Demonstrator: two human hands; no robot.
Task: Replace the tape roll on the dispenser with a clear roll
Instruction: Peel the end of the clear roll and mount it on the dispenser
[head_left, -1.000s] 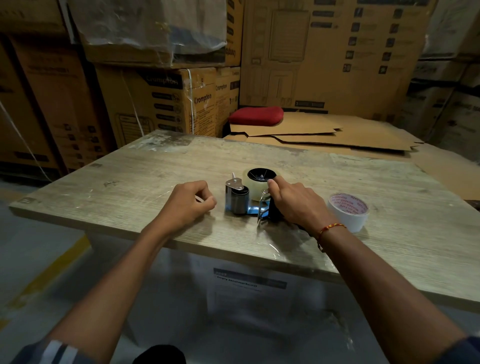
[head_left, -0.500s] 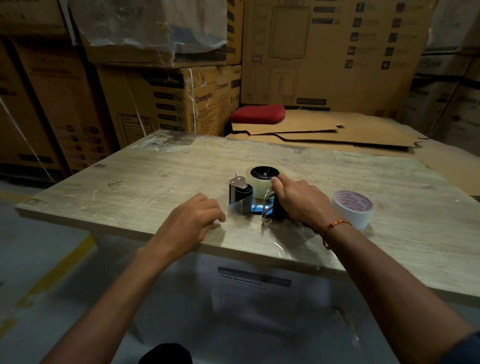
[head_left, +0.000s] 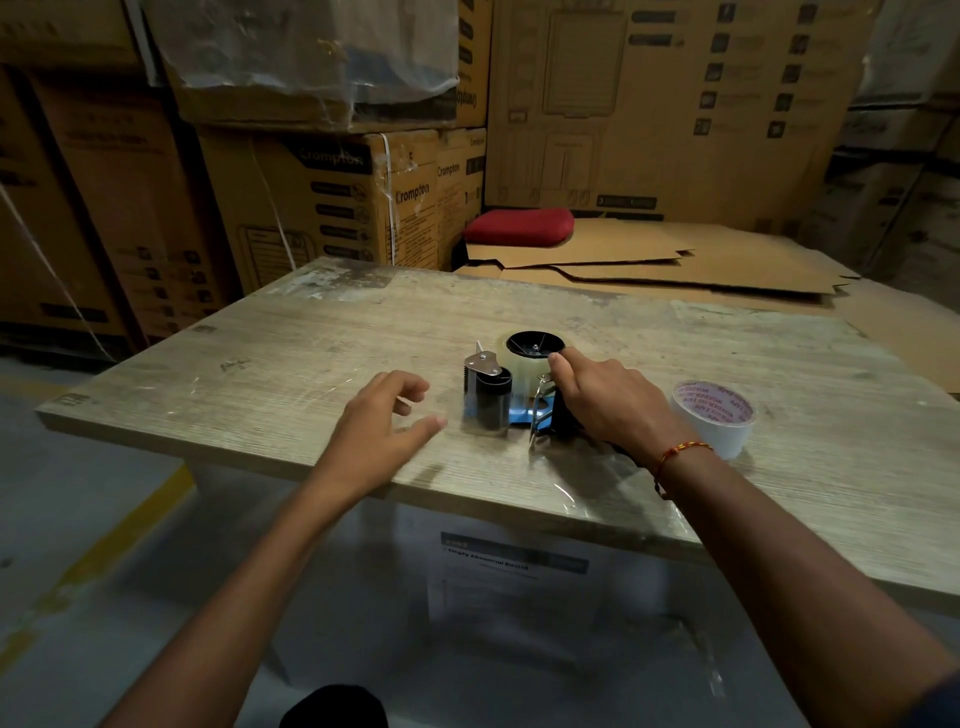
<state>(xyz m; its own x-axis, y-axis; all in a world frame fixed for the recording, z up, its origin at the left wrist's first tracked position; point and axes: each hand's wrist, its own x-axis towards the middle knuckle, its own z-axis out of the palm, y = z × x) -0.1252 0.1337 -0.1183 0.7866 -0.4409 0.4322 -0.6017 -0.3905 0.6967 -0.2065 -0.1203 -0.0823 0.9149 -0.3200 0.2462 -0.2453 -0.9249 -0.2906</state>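
Left hand (head_left: 382, 426) has uncurled from a loose fist, fingers now spread beside the tape dispenser (head_left: 506, 397); right hand (head_left: 605, 400) still grips its handle, clear roll (head_left: 524, 353) mounted.

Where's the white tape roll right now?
In the head view the white tape roll lies flat on the table, just right of the right hand's wrist and apart from the dispenser.

Wooden table (head_left: 311, 332); red cushion (head_left: 519, 226) at 12 o'clock, on flattened cardboard sheets (head_left: 675, 270); stacked cardboard boxes (head_left: 332, 197) from 10 to 2 o'clock; printed label (head_left: 511, 564) beneath table.
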